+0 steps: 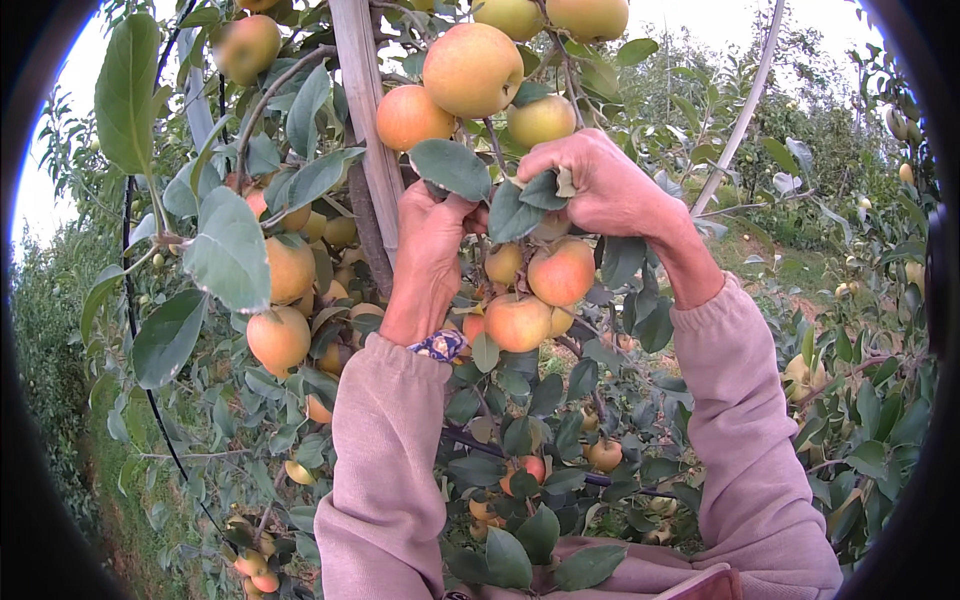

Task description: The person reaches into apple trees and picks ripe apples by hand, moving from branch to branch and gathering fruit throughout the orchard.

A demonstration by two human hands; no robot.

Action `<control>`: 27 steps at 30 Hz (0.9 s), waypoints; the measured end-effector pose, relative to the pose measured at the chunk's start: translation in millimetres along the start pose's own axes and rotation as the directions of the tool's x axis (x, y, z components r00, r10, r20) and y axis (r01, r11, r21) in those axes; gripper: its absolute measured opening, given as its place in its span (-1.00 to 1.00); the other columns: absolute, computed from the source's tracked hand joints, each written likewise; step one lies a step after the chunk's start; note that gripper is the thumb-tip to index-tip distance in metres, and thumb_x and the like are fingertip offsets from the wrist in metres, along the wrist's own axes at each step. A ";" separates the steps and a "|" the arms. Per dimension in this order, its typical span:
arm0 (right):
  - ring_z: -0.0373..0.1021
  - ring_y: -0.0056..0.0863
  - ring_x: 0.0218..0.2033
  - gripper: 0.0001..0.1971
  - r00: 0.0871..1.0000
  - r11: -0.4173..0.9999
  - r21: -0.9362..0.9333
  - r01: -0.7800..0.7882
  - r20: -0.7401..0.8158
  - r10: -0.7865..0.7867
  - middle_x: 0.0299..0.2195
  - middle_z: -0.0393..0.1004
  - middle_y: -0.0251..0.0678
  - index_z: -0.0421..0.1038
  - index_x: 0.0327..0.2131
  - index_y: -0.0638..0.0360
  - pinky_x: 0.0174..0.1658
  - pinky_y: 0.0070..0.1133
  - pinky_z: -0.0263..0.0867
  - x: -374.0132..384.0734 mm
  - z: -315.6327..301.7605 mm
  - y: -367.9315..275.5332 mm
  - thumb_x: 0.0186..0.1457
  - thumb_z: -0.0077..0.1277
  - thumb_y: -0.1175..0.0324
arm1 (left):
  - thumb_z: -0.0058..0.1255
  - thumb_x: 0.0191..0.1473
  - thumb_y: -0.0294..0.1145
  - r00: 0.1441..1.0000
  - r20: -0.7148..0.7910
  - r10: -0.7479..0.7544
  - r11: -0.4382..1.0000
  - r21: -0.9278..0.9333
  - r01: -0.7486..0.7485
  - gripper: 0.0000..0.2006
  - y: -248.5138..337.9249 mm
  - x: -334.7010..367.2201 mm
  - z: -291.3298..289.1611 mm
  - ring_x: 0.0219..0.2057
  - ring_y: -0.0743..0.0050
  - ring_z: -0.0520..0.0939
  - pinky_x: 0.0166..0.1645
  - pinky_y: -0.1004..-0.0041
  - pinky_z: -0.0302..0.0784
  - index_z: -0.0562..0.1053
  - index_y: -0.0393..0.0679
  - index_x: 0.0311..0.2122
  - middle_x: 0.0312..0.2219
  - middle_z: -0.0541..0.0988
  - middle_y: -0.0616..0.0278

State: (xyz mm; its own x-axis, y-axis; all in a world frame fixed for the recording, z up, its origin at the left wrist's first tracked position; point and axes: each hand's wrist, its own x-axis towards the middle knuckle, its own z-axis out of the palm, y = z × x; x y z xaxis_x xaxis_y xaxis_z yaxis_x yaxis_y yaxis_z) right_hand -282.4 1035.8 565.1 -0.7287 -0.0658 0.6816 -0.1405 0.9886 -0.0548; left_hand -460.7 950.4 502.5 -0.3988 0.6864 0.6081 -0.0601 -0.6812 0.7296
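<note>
Both my hands are raised into an apple tree, among fruit and leaves. My left hand (432,245) is closed beside the wooden post, its fingertips partly covered by a large green leaf (452,168); what it grips is hidden. My right hand (612,192) is curled with its fingers pinching apple leaves (543,191), one with a pale curled edge. Just below the hands hangs a cluster of yellow-red apples (561,272), with another apple (518,322) under it. Right above them are a large yellow-orange apple (473,70) and an orange apple (413,118).
A wooden post (366,120) rises left of my left hand. More apples (279,340) hang at the left, near large leaves (228,250). A thin black line (150,400) runs down the left side, and a slanted pole (742,115) stands at the right.
</note>
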 end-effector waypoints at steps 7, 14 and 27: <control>0.41 -0.23 -0.47 -0.68 0.981 0.953 0.233 0.192 -0.042 -0.188 -0.51 0.46 -0.26 0.53 -0.40 0.14 -0.42 -0.46 0.28 -41.7 25.0 -34.4 -0.40 0.11 0.60 | 0.06 0.11 -0.47 0.996 0.019 -0.087 0.980 0.183 0.082 -0.89 -5.8 -22.9 -19.2 -0.45 0.57 0.57 -0.32 0.55 0.49 0.51 -0.25 -0.27 -0.43 0.60 0.25; 0.38 -0.23 -0.44 -0.62 0.982 0.969 0.185 -0.162 0.125 0.141 -0.48 0.43 -0.25 0.47 -0.40 0.18 -0.42 -0.44 0.27 -119.6 46.0 -70.0 -0.48 0.00 0.65 | 0.22 -0.05 -0.24 0.985 0.132 -0.109 0.594 0.804 -0.042 -0.70 -35.1 -60.1 -11.4 -0.44 0.29 0.64 -0.29 0.33 0.51 0.57 -0.24 -0.27 -0.43 0.64 0.09; 0.43 -0.43 -0.45 -0.70 0.896 0.912 0.301 -0.280 -0.260 0.360 -0.52 0.46 -0.23 0.44 -0.43 0.31 -0.35 -0.55 0.32 -190.2 102.0 -22.4 -0.37 0.07 0.78 | 0.11 -0.10 -0.38 0.994 0.097 -0.056 0.661 0.750 -0.036 -0.83 -35.2 -57.6 -19.0 -0.47 0.04 0.59 -0.35 0.26 0.45 0.55 -0.23 -0.37 -0.49 0.60 0.05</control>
State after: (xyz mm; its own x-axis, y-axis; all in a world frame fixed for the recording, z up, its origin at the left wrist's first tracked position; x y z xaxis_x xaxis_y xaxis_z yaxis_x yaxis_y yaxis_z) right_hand -209.1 1012.4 362.2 -0.5288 0.3328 0.7808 -0.1258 0.8791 -0.4598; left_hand -453.0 930.0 435.9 -0.3045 0.7447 0.5939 0.6606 -0.2840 0.6949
